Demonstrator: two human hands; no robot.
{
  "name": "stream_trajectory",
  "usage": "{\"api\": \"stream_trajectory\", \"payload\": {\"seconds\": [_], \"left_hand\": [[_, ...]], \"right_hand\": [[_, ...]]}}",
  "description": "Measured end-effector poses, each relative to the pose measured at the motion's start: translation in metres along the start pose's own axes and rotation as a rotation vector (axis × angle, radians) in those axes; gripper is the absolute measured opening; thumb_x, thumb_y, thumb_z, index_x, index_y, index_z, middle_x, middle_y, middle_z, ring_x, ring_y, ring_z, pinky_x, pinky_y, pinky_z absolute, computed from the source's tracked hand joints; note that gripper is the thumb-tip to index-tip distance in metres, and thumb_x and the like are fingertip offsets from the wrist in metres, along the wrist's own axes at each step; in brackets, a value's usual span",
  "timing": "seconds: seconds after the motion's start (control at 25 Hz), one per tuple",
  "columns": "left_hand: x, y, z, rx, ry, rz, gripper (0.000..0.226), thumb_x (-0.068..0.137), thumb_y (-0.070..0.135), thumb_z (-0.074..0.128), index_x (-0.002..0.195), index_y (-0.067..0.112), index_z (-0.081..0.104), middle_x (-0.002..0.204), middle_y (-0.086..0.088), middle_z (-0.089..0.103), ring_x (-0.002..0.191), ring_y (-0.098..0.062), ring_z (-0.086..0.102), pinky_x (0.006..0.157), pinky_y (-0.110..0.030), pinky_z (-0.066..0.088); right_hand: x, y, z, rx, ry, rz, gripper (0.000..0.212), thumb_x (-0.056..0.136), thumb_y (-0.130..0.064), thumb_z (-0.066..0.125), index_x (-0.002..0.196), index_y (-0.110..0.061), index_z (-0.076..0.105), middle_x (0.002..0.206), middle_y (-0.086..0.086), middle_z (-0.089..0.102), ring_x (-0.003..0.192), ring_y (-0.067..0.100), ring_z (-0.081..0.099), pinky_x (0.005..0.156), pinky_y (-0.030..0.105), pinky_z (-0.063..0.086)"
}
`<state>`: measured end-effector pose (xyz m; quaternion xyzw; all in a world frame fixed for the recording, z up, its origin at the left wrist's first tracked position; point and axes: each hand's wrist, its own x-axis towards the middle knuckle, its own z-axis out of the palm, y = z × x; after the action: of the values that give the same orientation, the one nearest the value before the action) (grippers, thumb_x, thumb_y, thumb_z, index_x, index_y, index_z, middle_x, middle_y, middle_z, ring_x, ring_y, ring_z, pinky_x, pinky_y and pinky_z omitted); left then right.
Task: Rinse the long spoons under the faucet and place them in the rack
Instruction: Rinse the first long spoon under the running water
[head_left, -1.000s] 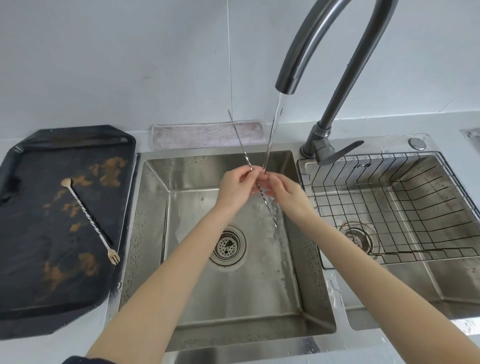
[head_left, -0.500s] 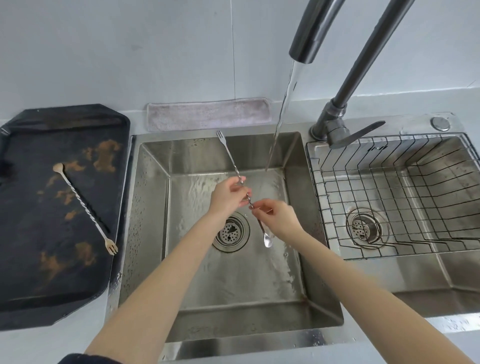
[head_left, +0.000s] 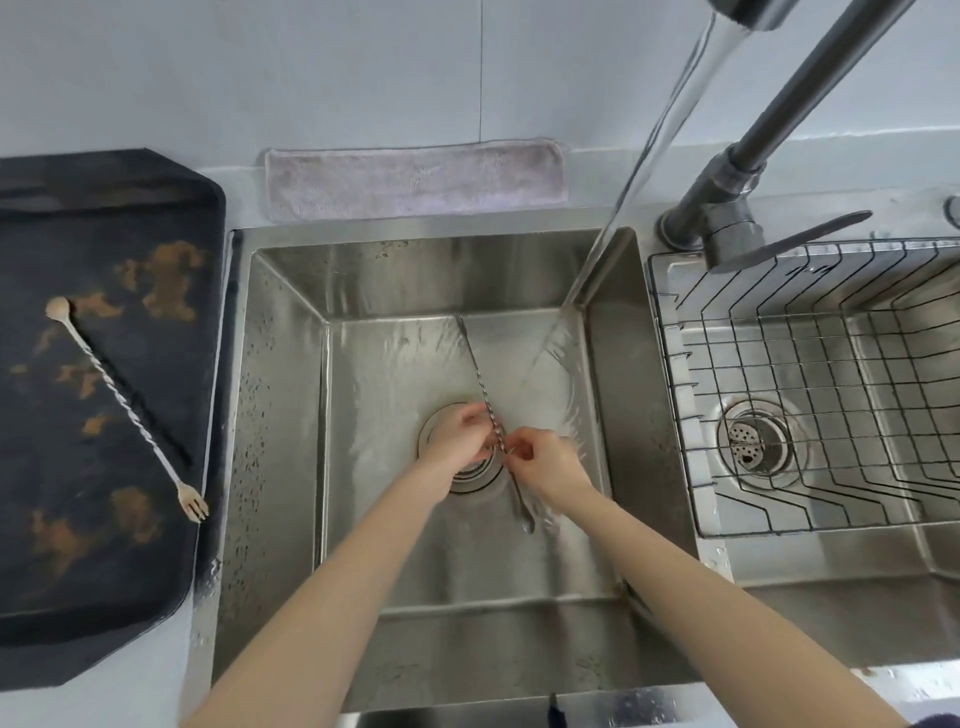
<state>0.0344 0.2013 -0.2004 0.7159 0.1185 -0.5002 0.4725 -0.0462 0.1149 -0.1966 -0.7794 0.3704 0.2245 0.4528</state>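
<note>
A long twisted silver spoon (head_left: 480, 376) is held low in the left sink basin (head_left: 291, 415), fork end pointing away, bowl end near me. My left hand (head_left: 460, 434) and my right hand (head_left: 545, 467) both pinch its stem over the drain. Water runs from the faucet (head_left: 758, 140) and lands to the right of the spoon, apart from it. A second long spoon (head_left: 122, 402), pale gold with a fork end, lies on the dark tray (head_left: 156, 571) at the left. The wire rack (head_left: 810, 395) sits in the right basin.
A folded grey cloth (head_left: 415, 182) lies behind the sink against the wall. The tray carries brown stains. The faucet lever (head_left: 810, 234) sticks out over the rack's back edge. A second drain (head_left: 756, 441) shows under the rack.
Both hands have lowered the silver spoon out of the water stream down toward the drain. The view has dropped closer to the sink.
</note>
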Motion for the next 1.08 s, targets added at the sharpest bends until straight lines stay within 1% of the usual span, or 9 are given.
{"api": "stream_trajectory", "payload": {"seconds": [0.16, 0.28, 0.36, 0.48, 0.6, 0.72, 0.8, 0.88, 1.08], "left_hand": [[0.015, -0.011, 0.001, 0.006, 0.027, -0.063, 0.023, 0.093, 0.008, 0.040, 0.091, 0.017, 0.061, 0.080, 0.002, 0.058, 0.091, -0.019, 0.057, 0.070, -0.023, 0.047], [0.023, -0.018, 0.004, 0.003, 0.053, -0.081, 0.020, 0.095, 0.010, 0.041, 0.093, 0.017, 0.059, 0.082, 0.003, 0.059, 0.088, -0.016, 0.058, 0.079, -0.026, 0.048], [0.026, -0.021, 0.007, 0.002, 0.061, -0.091, 0.020, 0.095, 0.011, 0.040, 0.098, 0.020, 0.058, 0.081, 0.004, 0.058, 0.090, -0.017, 0.056, 0.077, -0.024, 0.048], [0.027, -0.024, 0.007, 0.055, 0.071, -0.104, 0.030, 0.095, 0.008, 0.036, 0.076, 0.023, 0.055, 0.074, 0.005, 0.053, 0.089, -0.018, 0.052, 0.078, -0.026, 0.045], [0.028, -0.025, 0.008, 0.123, 0.059, -0.093, 0.037, 0.092, 0.007, 0.035, 0.063, 0.027, 0.045, 0.073, 0.000, 0.048, 0.086, -0.018, 0.046, 0.065, -0.024, 0.039], [0.025, -0.024, 0.006, 0.175, 0.041, -0.082, 0.033, 0.092, 0.007, 0.035, 0.076, 0.028, 0.056, 0.089, -0.006, 0.054, 0.089, -0.020, 0.051, 0.068, -0.024, 0.042], [0.022, -0.023, 0.004, 0.229, 0.028, -0.045, 0.031, 0.092, 0.008, 0.037, 0.104, 0.018, 0.064, 0.104, -0.011, 0.061, 0.102, -0.022, 0.057, 0.086, -0.030, 0.047], [0.015, -0.019, 0.000, 0.395, 0.036, 0.018, 0.036, 0.092, 0.008, 0.039, 0.124, 0.010, 0.057, 0.126, -0.010, 0.061, 0.119, -0.024, 0.054, 0.103, -0.032, 0.041], [-0.010, -0.007, -0.017, 0.808, 0.119, 0.154, 0.035, 0.091, 0.014, 0.042, 0.123, 0.010, 0.056, 0.129, -0.011, 0.059, 0.121, -0.030, 0.052, 0.100, -0.035, 0.041]], "right_hand": [[0.008, 0.005, 0.007, -0.052, -0.021, 0.037, 0.021, 0.085, -0.019, 0.054, 0.102, -0.012, 0.065, 0.103, 0.014, 0.069, 0.099, 0.033, 0.061, 0.088, 0.037, 0.051], [0.013, 0.005, 0.013, -0.139, -0.033, 0.044, 0.024, 0.087, -0.016, 0.049, 0.105, -0.010, 0.062, 0.108, 0.016, 0.066, 0.102, 0.035, 0.059, 0.089, 0.038, 0.051], [0.014, 0.005, 0.016, -0.188, -0.045, 0.042, 0.024, 0.088, -0.014, 0.047, 0.106, -0.008, 0.060, 0.111, 0.017, 0.065, 0.103, 0.037, 0.058, 0.087, 0.039, 0.050], [0.016, 0.006, 0.020, -0.195, -0.062, 0.050, 0.025, 0.087, -0.011, 0.045, 0.108, -0.007, 0.059, 0.113, 0.020, 0.064, 0.105, 0.038, 0.057, 0.086, 0.038, 0.049], [0.015, 0.007, 0.021, -0.181, -0.063, 0.043, 0.029, 0.087, -0.011, 0.045, 0.112, -0.011, 0.059, 0.113, 0.019, 0.064, 0.105, 0.038, 0.057, 0.088, 0.038, 0.049], [0.013, 0.008, 0.021, -0.161, -0.069, 0.052, 0.030, 0.088, -0.012, 0.044, 0.114, -0.014, 0.058, 0.113, 0.018, 0.064, 0.106, 0.038, 0.057, 0.089, 0.038, 0.049], [0.010, 0.006, 0.019, -0.162, -0.069, 0.059, 0.029, 0.088, -0.014, 0.044, 0.114, -0.015, 0.058, 0.114, 0.018, 0.064, 0.106, 0.038, 0.057, 0.089, 0.038, 0.050], [0.007, 0.003, 0.016, -0.184, -0.065, 0.048, 0.031, 0.089, -0.015, 0.043, 0.116, -0.015, 0.058, 0.116, 0.018, 0.064, 0.107, 0.037, 0.057, 0.090, 0.038, 0.050], [-0.010, -0.018, 0.007, -0.253, -0.057, -0.001, 0.036, 0.090, -0.018, 0.043, 0.124, -0.017, 0.054, 0.122, 0.020, 0.061, 0.113, 0.037, 0.055, 0.098, 0.040, 0.047]]}}
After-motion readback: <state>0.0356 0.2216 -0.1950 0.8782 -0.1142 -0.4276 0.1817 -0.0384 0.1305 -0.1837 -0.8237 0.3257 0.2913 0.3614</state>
